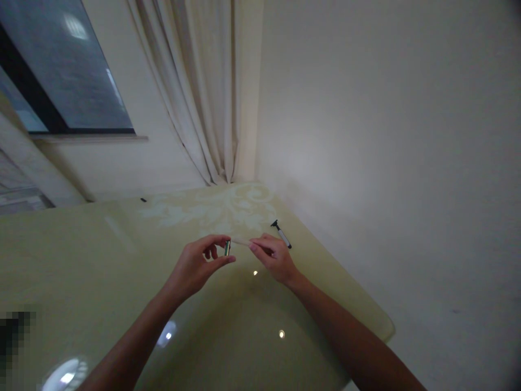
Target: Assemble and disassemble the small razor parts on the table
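In the left hand (195,265), pinched narrowly between thumb and fingers above the glossy bench (122,260): a small striped block (227,248). In the right hand (279,258), gripped closely: a thin pale stick (241,242), tip beside the block, contact uncertain. For good control, steady the block by its edges and move the stick lightly. Beyond, at right: a T-shaped razor (282,233); farther, curtain (199,81) and window (89,76); right, plain wall (366,163)

Dim light; glare spots (281,334) on glossy table (101,271); right corners darkened.
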The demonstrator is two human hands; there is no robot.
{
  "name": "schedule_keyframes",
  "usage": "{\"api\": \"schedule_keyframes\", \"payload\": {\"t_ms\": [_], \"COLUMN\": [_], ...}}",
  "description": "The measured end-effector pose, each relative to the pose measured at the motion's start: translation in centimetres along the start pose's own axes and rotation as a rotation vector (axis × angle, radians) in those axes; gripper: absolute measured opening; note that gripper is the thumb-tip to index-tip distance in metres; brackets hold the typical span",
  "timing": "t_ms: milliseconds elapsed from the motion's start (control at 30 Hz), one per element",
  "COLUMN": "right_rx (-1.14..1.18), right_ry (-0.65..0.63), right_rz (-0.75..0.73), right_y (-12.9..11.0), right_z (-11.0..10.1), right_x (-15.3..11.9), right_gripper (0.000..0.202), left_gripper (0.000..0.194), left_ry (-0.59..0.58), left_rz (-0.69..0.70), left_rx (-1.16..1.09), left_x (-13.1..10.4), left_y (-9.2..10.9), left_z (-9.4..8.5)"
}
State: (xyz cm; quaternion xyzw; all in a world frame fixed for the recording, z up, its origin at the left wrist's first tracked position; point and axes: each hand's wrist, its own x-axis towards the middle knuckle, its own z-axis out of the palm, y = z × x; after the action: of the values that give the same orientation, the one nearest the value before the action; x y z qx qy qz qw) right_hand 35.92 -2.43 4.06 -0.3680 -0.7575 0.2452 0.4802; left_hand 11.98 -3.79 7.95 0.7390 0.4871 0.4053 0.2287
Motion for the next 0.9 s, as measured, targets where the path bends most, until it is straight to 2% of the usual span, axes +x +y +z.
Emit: {"api": "schedule_keyframes", "payload": {"t_ms": [100,233,400,533,700,833,900], "right_rx": [0.026,-0.053,0.041,-0.037,0.026,-0.06,-0.026], "right_ry": [-0.06,0.067,-0.07,0.038,-0.108,-0.02,-0.059], "right_rz": [-0.023,0.027,0.003,0.031,0.003,0.031,0.026], "right_y": [-0.04,0.27,0.11,0.13,0.15,0.27,0.23], "right_z": [0.06,-0.1,-0.22,-0.37,-0.42,-0.43,-0.4], "right_x": [0.05,0.2,0.13,0.23,0.24,0.26,0.23], "right_gripper": [0.036,0.037,0.036,0.038,0.039,0.038,0.038], "left_gripper": [0.043,0.042,0.042,0.042,0.042,0.043,0.043], "left_ry": [0.001,-0.005,0.0,-0.002,0.015,0.003,-0.001], "left_rz": [0.006,0.003,-0.005,-0.007,0.014,-0.004,-0.004], "left_rx": [-0.002,0.015,0.003,-0.006,-0.01,-0.006,0.0], "left_x": [0.04,0.08,-0.01,-0.05,-0.01,-0.04,-0.05], "left_y": [0.07,0.05,-0.04,0.02,0.08,0.02,-0.02], "left_z": [-0.02,-0.07,0.0,0.09,0.09,0.11,0.19]}}
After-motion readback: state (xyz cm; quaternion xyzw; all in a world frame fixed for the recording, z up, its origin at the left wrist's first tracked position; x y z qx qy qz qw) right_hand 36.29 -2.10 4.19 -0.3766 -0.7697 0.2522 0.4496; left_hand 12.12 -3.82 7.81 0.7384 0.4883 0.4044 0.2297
